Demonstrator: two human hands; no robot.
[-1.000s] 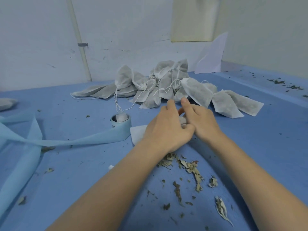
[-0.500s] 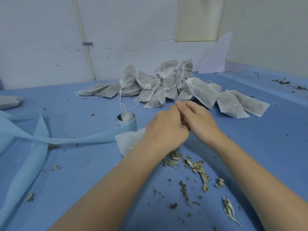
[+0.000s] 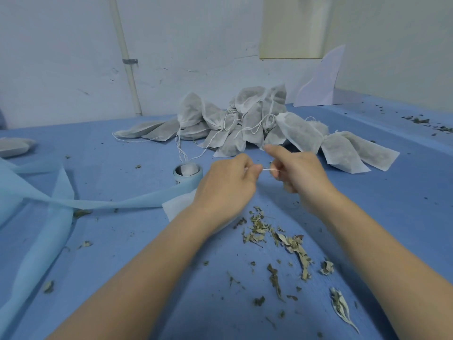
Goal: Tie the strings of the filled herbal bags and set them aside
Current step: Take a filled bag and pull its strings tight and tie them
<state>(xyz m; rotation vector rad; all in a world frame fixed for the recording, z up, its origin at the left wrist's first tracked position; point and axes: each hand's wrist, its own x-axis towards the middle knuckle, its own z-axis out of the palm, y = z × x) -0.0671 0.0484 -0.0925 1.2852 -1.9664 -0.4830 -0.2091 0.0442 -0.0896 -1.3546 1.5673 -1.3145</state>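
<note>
Pinching white string (image 3: 269, 169), both hands, no legible writing

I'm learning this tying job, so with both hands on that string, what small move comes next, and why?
Probably draw the hands a little farther apart to cinch the knot. The left hand and right hand each pinch an end of the white string, stretched short between them. The bag lies under the left wrist, not yet on the pile of bags.
</note>
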